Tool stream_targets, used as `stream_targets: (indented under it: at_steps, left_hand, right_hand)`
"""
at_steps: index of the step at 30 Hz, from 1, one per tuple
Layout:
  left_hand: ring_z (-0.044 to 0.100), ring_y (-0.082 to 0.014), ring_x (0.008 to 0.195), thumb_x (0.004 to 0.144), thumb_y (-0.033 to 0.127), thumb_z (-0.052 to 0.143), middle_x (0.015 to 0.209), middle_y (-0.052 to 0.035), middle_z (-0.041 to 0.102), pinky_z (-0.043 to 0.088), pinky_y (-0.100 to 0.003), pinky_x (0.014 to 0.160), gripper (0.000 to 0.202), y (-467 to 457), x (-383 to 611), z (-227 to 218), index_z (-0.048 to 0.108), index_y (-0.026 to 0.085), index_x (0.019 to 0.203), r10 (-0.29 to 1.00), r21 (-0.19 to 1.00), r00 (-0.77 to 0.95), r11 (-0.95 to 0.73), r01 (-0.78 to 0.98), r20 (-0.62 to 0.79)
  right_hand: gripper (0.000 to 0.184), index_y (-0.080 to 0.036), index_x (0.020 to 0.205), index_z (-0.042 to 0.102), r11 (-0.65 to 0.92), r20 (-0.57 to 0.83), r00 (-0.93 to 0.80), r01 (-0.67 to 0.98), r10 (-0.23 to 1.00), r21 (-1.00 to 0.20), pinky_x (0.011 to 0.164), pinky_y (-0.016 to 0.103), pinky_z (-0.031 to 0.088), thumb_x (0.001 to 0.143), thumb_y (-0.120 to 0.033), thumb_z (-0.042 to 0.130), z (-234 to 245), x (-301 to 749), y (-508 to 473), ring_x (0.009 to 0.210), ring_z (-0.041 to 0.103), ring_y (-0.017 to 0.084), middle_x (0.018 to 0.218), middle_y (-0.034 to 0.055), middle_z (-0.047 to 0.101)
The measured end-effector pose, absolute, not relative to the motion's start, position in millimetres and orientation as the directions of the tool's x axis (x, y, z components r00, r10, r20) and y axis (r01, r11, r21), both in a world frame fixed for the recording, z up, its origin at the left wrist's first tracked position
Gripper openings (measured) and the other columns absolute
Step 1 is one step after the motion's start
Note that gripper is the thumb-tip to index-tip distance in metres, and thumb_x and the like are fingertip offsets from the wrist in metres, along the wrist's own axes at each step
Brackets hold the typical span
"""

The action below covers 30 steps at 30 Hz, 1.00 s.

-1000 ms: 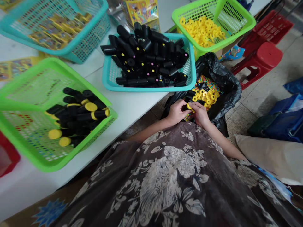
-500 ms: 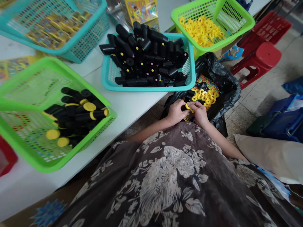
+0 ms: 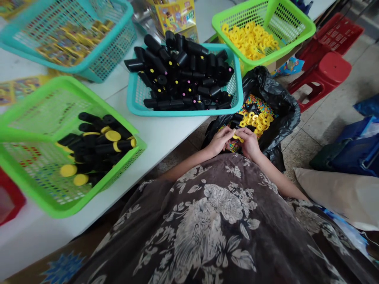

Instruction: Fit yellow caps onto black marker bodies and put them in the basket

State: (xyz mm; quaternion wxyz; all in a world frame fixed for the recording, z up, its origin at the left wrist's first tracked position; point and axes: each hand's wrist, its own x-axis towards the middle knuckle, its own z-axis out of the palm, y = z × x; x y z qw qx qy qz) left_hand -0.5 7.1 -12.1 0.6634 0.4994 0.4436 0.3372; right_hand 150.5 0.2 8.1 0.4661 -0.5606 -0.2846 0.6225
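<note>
- Over the near edge of the black bag point(image 3: 286, 98), to the right of the counter point(image 3: 166, 134), the left hand point(image 3: 219, 141) and right hand point(image 3: 249, 142) have come tip to tip at a small yellow piece point(image 3: 238, 137).
- Half a second ago the left fingers curled around a dark spot beside the yellow; now they lie straighter and flatter, thumb and forefinger pinching at the yellow piece's left side.
- That dark spot is now out of sight; whether it was a tube or just shadow, I cannot tell.
- The right hand has scarcely shifted, its fingertips pinched on the right side of the same piece.
- This looks like a change of grip, probably to press or turn the piece; whether it is joined to anything is hidden by the fingers.
- Beyond the hands, loose yellow rings point(image 3: 260, 122) sit on coloured beads point(image 3: 258, 101) inside the bag, apparently unchanged.
- Nothing seems added to the near left green basket point(image 3: 63, 209) of yellow-capped black tubes point(image 3: 99, 148), nor taken from the blue basket point(image 3: 186, 113) of black tubes point(image 3: 194, 61), so I judge this piece unfinished.
- The slight slide of the baskets across the view looks like head movement.
</note>
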Motion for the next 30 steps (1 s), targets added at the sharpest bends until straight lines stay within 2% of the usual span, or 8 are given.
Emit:
stream_targets:
  at_steps: [5,8,12,16,19,22,26,30]
  left_hand:
    - [0.042,-0.007,0.046,0.091,0.066,0.069,0.059,0.0078,0.045,0.03,-0.022,0.046,0.05,0,12,-1,0.049,0.021,0.081,0.893,0.932,0.334,0.35,-0.098,-0.3]
    - [0.043,-0.0068,0.05,0.086,0.07,0.073,0.061,0.0077,0.044,0.03,-0.023,0.049,0.056,-3,18,5,0.049,0.021,0.078,0.883,0.916,0.342,0.382,-0.123,-0.322]
    - [0.043,-0.0068,0.052,0.082,0.074,0.075,0.062,0.0071,0.048,0.031,-0.024,0.052,0.059,-1,18,4,0.049,0.02,0.077,0.875,0.904,0.33,0.41,-0.119,-0.353]
    - [0.046,-0.008,0.046,0.081,0.073,0.074,0.058,0.0067,0.052,0.029,-0.023,0.047,0.057,5,12,0,0.052,0.021,0.083,0.871,0.87,0.32,0.448,-0.206,-0.373]
    - [0.046,-0.0083,0.042,0.083,0.07,0.073,0.059,0.0051,0.056,0.024,-0.023,0.043,0.053,10,6,-1,0.051,0.022,0.086,0.857,0.802,0.343,0.494,-0.335,-0.385]
    - [0.046,-0.0076,0.041,0.082,0.069,0.073,0.06,0.0055,0.056,0.022,-0.022,0.04,0.053,8,5,0,0.05,0.022,0.086,0.852,0.796,0.37,0.496,-0.347,-0.37]
    - [0.047,-0.007,0.043,0.087,0.064,0.07,0.061,0.0067,0.055,0.026,-0.02,0.041,0.047,2,6,0,0.052,0.021,0.087,0.892,0.886,0.34,0.391,-0.248,-0.298]
    - [0.047,-0.0067,0.046,0.088,0.062,0.072,0.061,0.0068,0.055,0.029,-0.02,0.043,0.046,4,5,-5,0.053,0.021,0.085,0.906,0.941,0.361,0.294,-0.168,-0.219]
  right_hand:
    - [0.031,-0.023,0.067,0.064,-0.407,-0.456,0.084,-0.331,0.886,-0.852,0.054,0.028,0.046,0.05,-0.036,0.087,4,155,-1,0.06,0.058,0.014,0.064,-0.0043,0.063]
    - [0.03,-0.023,0.063,0.061,-0.41,-0.465,0.114,-0.321,0.878,-0.854,0.049,0.027,0.042,0.045,-0.032,0.084,-8,162,5,0.055,0.056,0.014,0.059,-0.0056,0.059]
    - [0.034,-0.023,0.061,0.06,-0.401,-0.43,0.051,-0.277,0.901,-0.873,0.047,0.028,0.042,0.048,-0.038,0.088,-20,171,8,0.051,0.055,0.014,0.06,-0.0048,0.06]
    - [0.033,-0.027,0.082,0.074,-0.41,-0.375,-0.173,-0.278,0.911,-0.869,0.055,0.031,0.05,0.067,-0.052,0.088,-15,183,1,0.065,0.067,0.018,0.08,0.0007,0.073]
    - [0.036,-0.03,0.096,0.078,-0.357,-0.285,-0.267,-0.281,0.921,-0.891,0.062,0.033,0.053,0.068,-0.049,0.092,-13,189,0,0.079,0.073,0.021,0.095,0.0027,0.078]
    - [0.039,-0.029,0.094,0.077,-0.307,-0.256,-0.214,-0.259,0.943,-0.916,0.06,0.031,0.051,0.064,-0.046,0.095,-14,185,0,0.072,0.07,0.019,0.087,0.0007,0.076]
    - [0.04,-0.027,0.086,0.073,-0.345,-0.318,-0.138,-0.284,0.938,-0.894,0.052,0.027,0.043,0.061,-0.049,0.094,-8,172,-2,0.061,0.063,0.016,0.073,-0.0025,0.071]
    - [0.035,-0.025,0.079,0.066,-0.395,-0.383,-0.1,-0.273,0.918,-0.877,0.047,0.025,0.038,0.058,-0.039,0.09,-2,166,2,0.056,0.059,0.014,0.066,-0.0048,0.066]
